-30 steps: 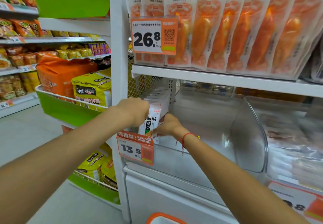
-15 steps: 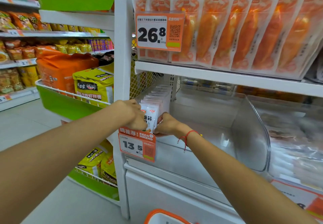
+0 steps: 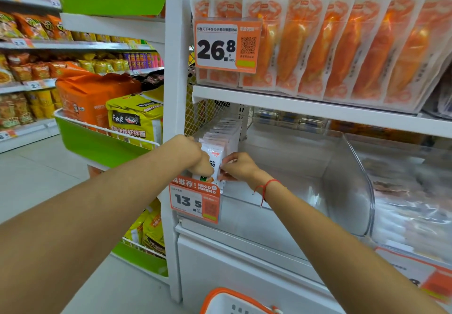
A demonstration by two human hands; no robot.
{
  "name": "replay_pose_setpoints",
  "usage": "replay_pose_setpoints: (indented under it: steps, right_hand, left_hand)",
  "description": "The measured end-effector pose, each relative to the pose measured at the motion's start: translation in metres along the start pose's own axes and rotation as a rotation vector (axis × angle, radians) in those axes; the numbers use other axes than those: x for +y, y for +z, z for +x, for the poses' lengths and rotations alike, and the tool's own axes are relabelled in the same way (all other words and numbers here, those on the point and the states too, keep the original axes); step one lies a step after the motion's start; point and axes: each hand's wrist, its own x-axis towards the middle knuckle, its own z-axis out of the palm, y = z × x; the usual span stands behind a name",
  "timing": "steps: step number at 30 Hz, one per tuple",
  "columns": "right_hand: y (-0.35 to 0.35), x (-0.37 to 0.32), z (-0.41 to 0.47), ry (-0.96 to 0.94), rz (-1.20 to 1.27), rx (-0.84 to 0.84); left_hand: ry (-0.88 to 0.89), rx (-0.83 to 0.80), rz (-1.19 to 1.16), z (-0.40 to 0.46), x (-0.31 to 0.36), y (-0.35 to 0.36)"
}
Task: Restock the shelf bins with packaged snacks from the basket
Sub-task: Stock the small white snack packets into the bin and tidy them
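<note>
White snack packets (image 3: pixel 215 153) — two hands (image 3: pixel 189 153) grip one.

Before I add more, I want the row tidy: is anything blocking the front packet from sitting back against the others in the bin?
Nothing visible blocks it. The front packet stands at the head of the row of packets, held by the left hand and right hand. The clear bin to its right has open floor.

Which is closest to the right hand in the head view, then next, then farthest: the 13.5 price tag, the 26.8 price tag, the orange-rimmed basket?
1. 13.5 price tag, just below-left of the right hand.
2. 26.8 price tag, well above it, on the upper shelf edge.
3. Orange-rimmed basket, farthest, at the bottom by the floor.
</note>
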Motion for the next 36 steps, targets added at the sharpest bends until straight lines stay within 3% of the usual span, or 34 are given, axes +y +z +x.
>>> replay_pose_setpoints:
  steps: [6, 13, 16, 23, 36]
  right_hand:
    - [-0.025, -0.005, -0.043, -0.057, -0.197, -0.011]
    - [-0.049, 0.008, -0.133, -0.431, -0.236, 0.159]
    - [-0.056, 0.024, -0.180, -0.458, -0.250, 0.190]
    - [-0.051, 0.119, -0.264, -0.265, -0.211, 0.013]
    - [0.002, 0.301, -0.355, 0.119, -0.286, -0.223]
  left_hand:
    - [0.098, 0.126, -0.071, -0.031, 0.002, 0.006]
    - [0.047, 0.696, -0.495, -0.105, 0.029, 0.027]
    - [0.011, 0.801, -0.728, -0.140, 0.051, 0.046]
    - [0.086, 0.473, -0.925, -0.179, 0.120, 0.127]
    - [0.276, -0.107, -0.870, -0.187, 0.278, 0.279]
